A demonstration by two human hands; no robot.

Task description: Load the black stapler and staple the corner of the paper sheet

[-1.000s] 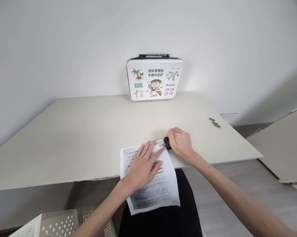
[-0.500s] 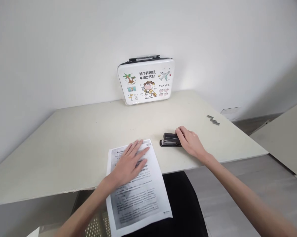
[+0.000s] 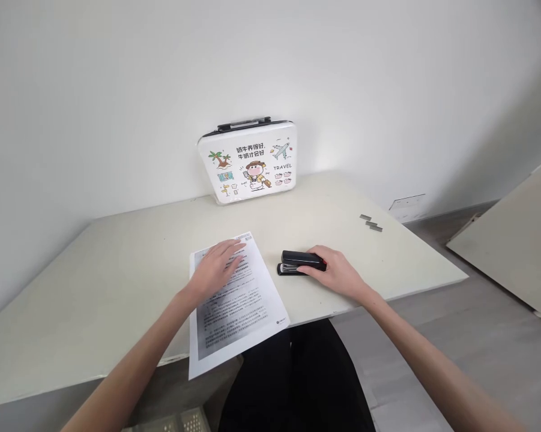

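A printed sheet of paper (image 3: 247, 312) lies on the table, its lower end hanging over the front edge. My left hand (image 3: 217, 267) rests on its upper part, fingers stretched out and lying flat. To the right of the paper, a black stapler (image 3: 301, 259) sits on the tabletop with its front end pointing left. Around the stapler's rear end is my right hand (image 3: 335, 271), thumb along the near side and fingers over the top. A small gap separates the stapler from the paper.
Several strips of staples (image 3: 371, 224) lie towards the table's right side. A white case (image 3: 247, 162) with cartoon prints leans on the wall at the back of the pale table (image 3: 139, 264). Beyond the table's right edge stands another pale panel (image 3: 517, 240).
The paper has slid further onto the table under my left hand. My right hand has shifted its hold on the stapler, the thumb now along its near side. The camera view has shifted.
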